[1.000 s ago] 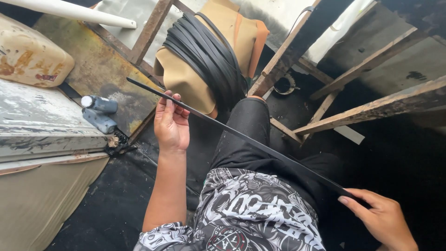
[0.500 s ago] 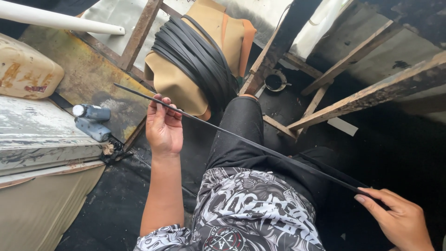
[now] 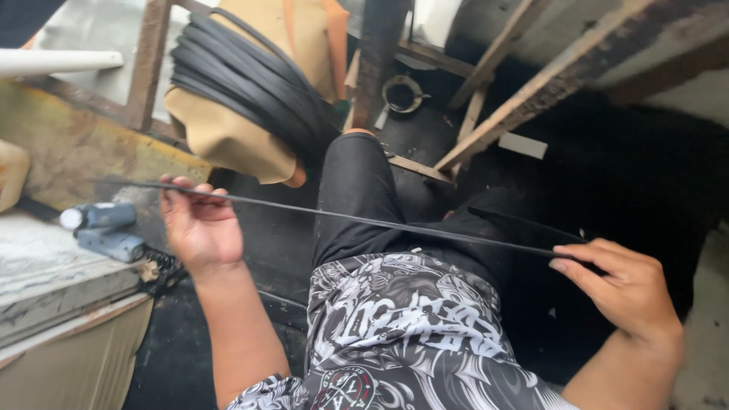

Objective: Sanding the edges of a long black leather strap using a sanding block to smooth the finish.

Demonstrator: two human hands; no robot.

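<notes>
A long thin black strip (image 3: 364, 219) stretches across my lap from left to right. My left hand (image 3: 196, 224) pinches its left part with thumb and fingertips, palm up. My right hand (image 3: 623, 285) holds the strip's right end between thumb and fingers. Beyond my left hand a thick bundle of similar black strips (image 3: 250, 80) drapes over a tan padded seat shape (image 3: 228, 137). My black-trousered leg (image 3: 357, 190) runs under the strip.
A small blue-grey power tool (image 3: 102, 228) lies on a worn white cabinet (image 3: 53, 281) at the left. Rusty metal frame bars (image 3: 531, 83) cross the upper right. A round dark tin (image 3: 402, 93) sits on the black floor beyond my knee.
The view has shifted closer and lower. My right hand has slid nearer along the strip and the strip now lies flatter across my lap. My left hand still holds it.
</notes>
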